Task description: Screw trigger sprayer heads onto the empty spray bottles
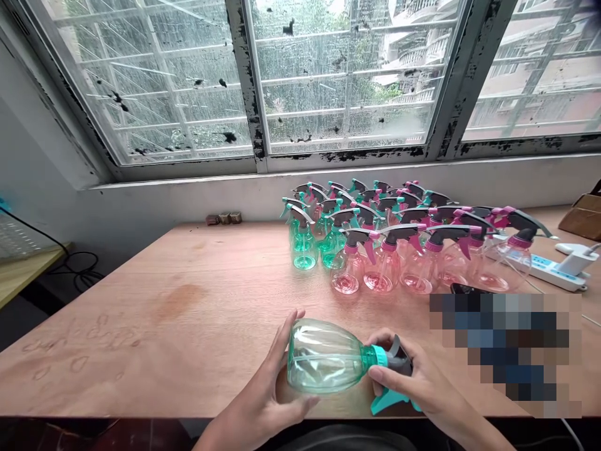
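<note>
A clear green spray bottle (326, 357) lies sideways between my hands near the table's front edge, its base to the left. My right hand (408, 376) is closed around its neck, with the thumb at the teal collar (379, 356). The grey and teal spray head sits partly hidden under my fingers. My left hand (272, 382) cups the base end, fingers along the far side and thumb at the near side. The bottle looks empty, and a thin tube runs inside it.
Several green spray bottles (304, 247) and pink spray bottles (346, 275) stand grouped at the back right. Beside them lie a white power strip (554, 270) and a brown bag (582, 216). Small brown blocks (224, 218) sit by the wall. A pixelated patch covers the right side.
</note>
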`<action>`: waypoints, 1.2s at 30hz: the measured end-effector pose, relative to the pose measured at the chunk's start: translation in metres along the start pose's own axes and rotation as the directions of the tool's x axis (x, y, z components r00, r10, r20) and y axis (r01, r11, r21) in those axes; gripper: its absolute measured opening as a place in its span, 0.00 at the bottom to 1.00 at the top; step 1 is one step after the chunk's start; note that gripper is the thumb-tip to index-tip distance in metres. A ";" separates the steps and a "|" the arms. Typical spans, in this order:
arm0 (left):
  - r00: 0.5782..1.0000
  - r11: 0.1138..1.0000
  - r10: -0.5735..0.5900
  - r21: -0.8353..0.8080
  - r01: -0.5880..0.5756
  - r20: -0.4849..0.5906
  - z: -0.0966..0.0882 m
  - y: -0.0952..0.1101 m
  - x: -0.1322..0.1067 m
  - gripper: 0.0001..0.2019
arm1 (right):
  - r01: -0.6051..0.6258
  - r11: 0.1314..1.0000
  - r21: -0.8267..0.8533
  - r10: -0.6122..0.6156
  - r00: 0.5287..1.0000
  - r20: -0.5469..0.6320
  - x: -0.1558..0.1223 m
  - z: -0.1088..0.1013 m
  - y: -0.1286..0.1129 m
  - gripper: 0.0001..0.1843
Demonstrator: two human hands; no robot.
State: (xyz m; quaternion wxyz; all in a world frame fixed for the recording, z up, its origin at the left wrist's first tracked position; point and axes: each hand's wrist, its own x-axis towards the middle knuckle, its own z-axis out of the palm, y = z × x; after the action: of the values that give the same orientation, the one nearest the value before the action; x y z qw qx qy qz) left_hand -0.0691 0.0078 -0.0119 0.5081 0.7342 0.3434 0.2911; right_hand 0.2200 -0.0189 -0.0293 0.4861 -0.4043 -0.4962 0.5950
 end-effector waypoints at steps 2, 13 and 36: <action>1.000 1.000 0.006 -0.008 -0.006 -0.015 0.001 0.001 0.000 0.47 | 0.001 1.000 0.009 -0.001 1.000 -0.017 0.000 0.001 0.000 0.19; 1.000 0.993 0.000 -0.115 0.000 0.001 0.002 0.004 0.002 0.47 | -0.009 1.000 -0.018 0.009 1.000 0.004 0.002 -0.002 0.004 0.19; 0.999 0.998 -0.037 -0.059 0.037 0.002 0.001 0.005 0.001 0.54 | -0.006 1.000 0.023 0.006 1.000 -0.025 0.000 0.004 -0.001 0.20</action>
State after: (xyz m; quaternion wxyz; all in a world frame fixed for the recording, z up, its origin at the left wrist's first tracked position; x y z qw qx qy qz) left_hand -0.0667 0.0067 -0.0079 0.5350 0.7125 0.3481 0.2914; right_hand 0.2168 -0.0198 -0.0274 0.4952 -0.4078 -0.4819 0.5969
